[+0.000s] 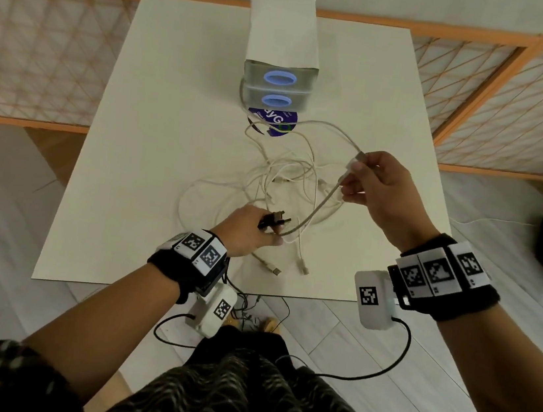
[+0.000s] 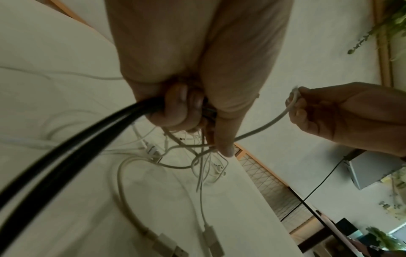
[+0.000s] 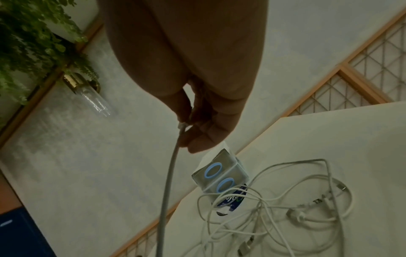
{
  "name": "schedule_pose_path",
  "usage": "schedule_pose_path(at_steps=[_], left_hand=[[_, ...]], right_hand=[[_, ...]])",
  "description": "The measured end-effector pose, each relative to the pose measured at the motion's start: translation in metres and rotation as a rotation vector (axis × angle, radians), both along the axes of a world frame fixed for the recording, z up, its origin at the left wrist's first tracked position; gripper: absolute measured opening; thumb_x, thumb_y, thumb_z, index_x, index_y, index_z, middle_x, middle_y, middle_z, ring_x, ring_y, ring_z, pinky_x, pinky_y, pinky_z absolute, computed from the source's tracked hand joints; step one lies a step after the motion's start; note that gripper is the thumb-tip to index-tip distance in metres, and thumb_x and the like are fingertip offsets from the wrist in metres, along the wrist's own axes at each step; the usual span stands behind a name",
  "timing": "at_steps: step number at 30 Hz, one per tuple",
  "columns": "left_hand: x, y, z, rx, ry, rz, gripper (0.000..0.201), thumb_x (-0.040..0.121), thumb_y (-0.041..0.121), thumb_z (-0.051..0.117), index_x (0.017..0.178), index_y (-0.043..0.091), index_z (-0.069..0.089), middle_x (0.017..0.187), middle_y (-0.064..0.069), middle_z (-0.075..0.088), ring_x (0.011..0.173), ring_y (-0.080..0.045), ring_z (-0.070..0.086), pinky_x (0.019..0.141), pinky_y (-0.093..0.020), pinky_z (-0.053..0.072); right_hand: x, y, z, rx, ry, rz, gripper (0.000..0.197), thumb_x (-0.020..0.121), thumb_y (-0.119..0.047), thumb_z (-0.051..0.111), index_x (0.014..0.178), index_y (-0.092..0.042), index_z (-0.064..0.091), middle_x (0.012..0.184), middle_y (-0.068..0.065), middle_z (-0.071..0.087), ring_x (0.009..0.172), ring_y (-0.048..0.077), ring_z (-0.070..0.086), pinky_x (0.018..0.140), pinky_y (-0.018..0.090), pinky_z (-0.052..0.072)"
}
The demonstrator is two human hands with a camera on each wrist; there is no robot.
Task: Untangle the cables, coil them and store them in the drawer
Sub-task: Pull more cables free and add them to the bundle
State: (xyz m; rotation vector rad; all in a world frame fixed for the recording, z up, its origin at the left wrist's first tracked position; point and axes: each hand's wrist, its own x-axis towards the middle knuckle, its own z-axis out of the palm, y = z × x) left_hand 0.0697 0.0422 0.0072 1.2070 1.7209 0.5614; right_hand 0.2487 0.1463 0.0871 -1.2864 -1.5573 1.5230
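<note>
Left hand [image 1: 246, 228], grip clamped on a black plug [image 1: 273, 222] and thick grey cable [image 1: 318, 208], low centre. Right hand [image 1: 382, 192], centre right, pinching that cable's connector. Tangled white cables [image 1: 278, 172] mid-desk [image 1: 157, 121], below closed grey two-drawer box [image 1: 278, 84].

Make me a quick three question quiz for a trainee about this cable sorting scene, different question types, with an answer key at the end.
1. True or false: both drawers of the drawer unit are closed.
2. Multiple choice: what does the left hand hold besides a grey cable? A) a black plug B) a roll of tape C) a phone
3. Fill in the blank: the right hand pinches the grey cable near its ____ end, raised above the tangle of white cables on the table.

Key: 1 true. 2 A, the black plug. 3 connector.
</note>
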Motion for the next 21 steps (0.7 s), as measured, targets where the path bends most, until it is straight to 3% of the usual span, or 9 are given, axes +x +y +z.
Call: schedule_pose_path(at_steps=[2, 5, 7, 8, 10, 14, 17, 20, 21], left_hand=[[-0.002, -0.002, -0.002, 0.035, 0.019, 0.012, 0.010, 0.083, 0.020, 0.071, 0.087, 0.014, 0.064, 0.078, 0.011, 0.061, 0.074, 0.000, 0.056, 0.063, 0.000, 0.036], [-0.004, -0.005, -0.004, 0.063, -0.028, 0.072, 0.007, 0.085, 0.025, 0.069, 0.091, 0.021, 0.071, 0.086, 0.006, 0.070, 0.082, -0.004, 0.062, 0.071, -0.010, 0.042], [-0.003, -0.005, 0.002, 0.060, -0.229, 0.208, 0.004, 0.086, 0.021, 0.068, 0.090, 0.021, 0.070, 0.069, 0.016, 0.067, 0.064, 0.008, 0.059, 0.063, -0.007, 0.042], [0.000, -0.004, 0.005, 0.045, -0.323, 0.289, 0.008, 0.086, 0.020, 0.068, 0.092, 0.017, 0.070, 0.056, 0.021, 0.060, 0.051, 0.006, 0.053, 0.053, -0.006, 0.038], [0.004, 0.001, 0.008, 0.009, -0.456, 0.411, 0.026, 0.084, 0.024, 0.071, 0.104, 0.007, 0.070, 0.052, 0.018, 0.055, 0.052, -0.001, 0.045, 0.050, -0.013, 0.030], [0.012, 0.003, 0.013, 0.045, -0.492, 0.398, 0.037, 0.078, 0.027, 0.074, 0.106, 0.002, 0.070, 0.060, 0.006, 0.060, 0.056, -0.006, 0.051, 0.052, -0.013, 0.037], [0.011, -0.002, 0.014, 0.141, -0.399, 0.369, 0.035, 0.076, 0.028, 0.076, 0.099, 0.002, 0.069, 0.073, -0.006, 0.058, 0.061, -0.012, 0.049, 0.059, -0.020, 0.039], [0.004, -0.006, 0.016, 0.214, -0.391, 0.406, 0.004, 0.081, 0.019, 0.074, 0.084, 0.019, 0.072, 0.065, 0.015, 0.064, 0.056, 0.003, 0.053, 0.060, -0.010, 0.040], [0.001, -0.008, 0.017, 0.248, -0.391, 0.426, 0.009, 0.081, 0.012, 0.072, 0.081, 0.022, 0.071, 0.062, 0.018, 0.065, 0.057, 0.007, 0.056, 0.062, -0.008, 0.041]], right_hand=[[0.004, -0.001, -0.005, 0.012, -0.051, 0.044, 0.009, 0.096, -0.013, 0.048, 0.094, -0.005, 0.050, 0.075, 0.010, 0.063, 0.063, 0.018, 0.062, 0.065, 0.030, 0.056], [0.016, -0.007, -0.020, 0.105, -0.257, 0.201, 0.012, 0.094, -0.015, 0.052, 0.092, -0.003, 0.053, 0.073, 0.009, 0.066, 0.063, 0.022, 0.065, 0.063, 0.036, 0.056], [0.022, -0.018, -0.034, 0.179, -0.479, 0.435, 0.009, 0.093, -0.019, 0.054, 0.091, -0.010, 0.057, 0.075, 0.003, 0.067, 0.065, 0.017, 0.066, 0.065, 0.032, 0.055], [0.022, -0.025, -0.042, 0.212, -0.572, 0.554, 0.009, 0.093, -0.022, 0.054, 0.091, -0.014, 0.057, 0.077, 0.000, 0.068, 0.067, 0.013, 0.065, 0.066, 0.029, 0.053], [0.015, -0.039, -0.056, 0.236, -0.624, 0.670, 0.013, 0.094, -0.030, 0.054, 0.093, -0.018, 0.057, 0.080, -0.003, 0.068, 0.069, 0.009, 0.063, 0.069, 0.024, 0.050], [-0.005, -0.044, -0.071, 0.279, -0.590, 0.540, 0.021, 0.095, -0.029, 0.050, 0.105, -0.013, 0.058, 0.091, 0.002, 0.067, 0.082, 0.020, 0.063, 0.072, 0.027, 0.045], [-0.014, -0.035, -0.067, 0.210, -0.530, 0.352, 0.023, 0.095, -0.030, 0.050, 0.109, -0.015, 0.060, 0.087, -0.003, 0.064, 0.077, 0.016, 0.060, 0.067, 0.024, 0.041], [-0.013, -0.022, -0.068, 0.158, -0.581, 0.271, 0.017, 0.092, -0.033, 0.054, 0.095, -0.016, 0.058, 0.078, -0.002, 0.060, 0.069, 0.017, 0.054, 0.060, 0.024, 0.037], [-0.012, -0.018, -0.069, 0.171, -0.609, 0.256, 0.016, 0.091, -0.032, 0.055, 0.091, -0.017, 0.057, 0.078, -0.002, 0.059, 0.070, 0.018, 0.053, 0.057, 0.023, 0.036]])
